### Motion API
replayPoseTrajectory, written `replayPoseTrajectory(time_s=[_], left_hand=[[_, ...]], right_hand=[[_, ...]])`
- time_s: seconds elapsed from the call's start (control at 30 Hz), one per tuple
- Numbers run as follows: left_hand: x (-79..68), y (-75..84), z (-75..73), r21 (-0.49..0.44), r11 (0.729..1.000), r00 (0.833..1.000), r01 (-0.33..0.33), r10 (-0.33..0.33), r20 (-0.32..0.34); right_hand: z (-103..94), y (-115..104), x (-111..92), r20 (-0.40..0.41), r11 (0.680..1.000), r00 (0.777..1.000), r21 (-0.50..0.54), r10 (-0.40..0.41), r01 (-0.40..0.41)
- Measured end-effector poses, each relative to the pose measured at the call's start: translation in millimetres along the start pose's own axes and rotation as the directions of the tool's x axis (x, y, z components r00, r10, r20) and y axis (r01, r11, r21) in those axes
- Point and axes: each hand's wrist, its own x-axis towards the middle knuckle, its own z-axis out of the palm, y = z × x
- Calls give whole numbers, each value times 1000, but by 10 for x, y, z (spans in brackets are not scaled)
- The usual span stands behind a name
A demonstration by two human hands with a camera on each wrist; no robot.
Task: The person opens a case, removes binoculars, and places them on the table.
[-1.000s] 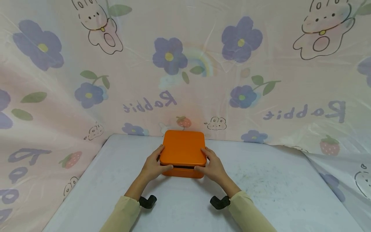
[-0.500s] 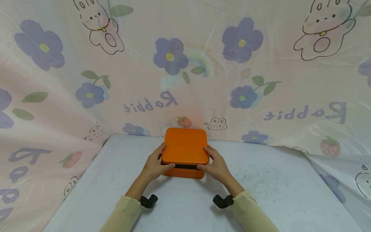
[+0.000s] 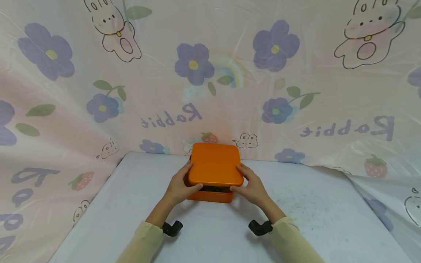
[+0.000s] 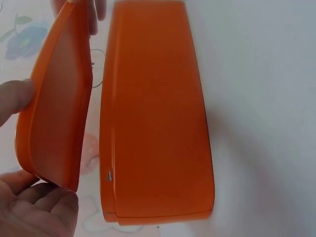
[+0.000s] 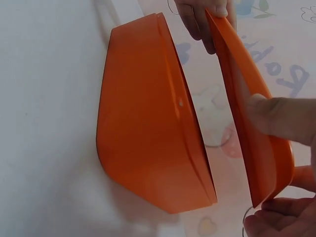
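An orange square lid [image 3: 215, 164] is held by both hands above an orange box [image 3: 210, 196] that stands on the table. My left hand [image 3: 179, 184] grips the lid's left side, thumb on the front edge and fingers along the side. On the opposite side my right hand [image 3: 253, 186] grips it the same way. Both wrist views show a gap between the lid [image 4: 59, 98] and the box [image 4: 153, 113]. Through the front gap the head view shows something dark inside the box, mostly hidden by the lid.
The white table [image 3: 306, 204] has faint dark marks on its right part. Behind it hangs a printed curtain [image 3: 230, 106] with flowers and rabbits, close to the box's far side. A black wrist mount [image 3: 172, 228] sits on the left wrist, another on the right.
Both hands have raised the lid off the box and shifted it slightly right. The front gap has widened. The box has stayed in place.
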Motion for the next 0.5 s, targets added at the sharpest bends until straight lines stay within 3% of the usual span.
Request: replayPoseTrajectory(time_s=[0.5], left_hand=[[-23, 156, 124, 2, 999, 998, -50, 50, 28]], right_hand=[[-213, 164, -100, -3, 998, 999, -40, -39, 39]])
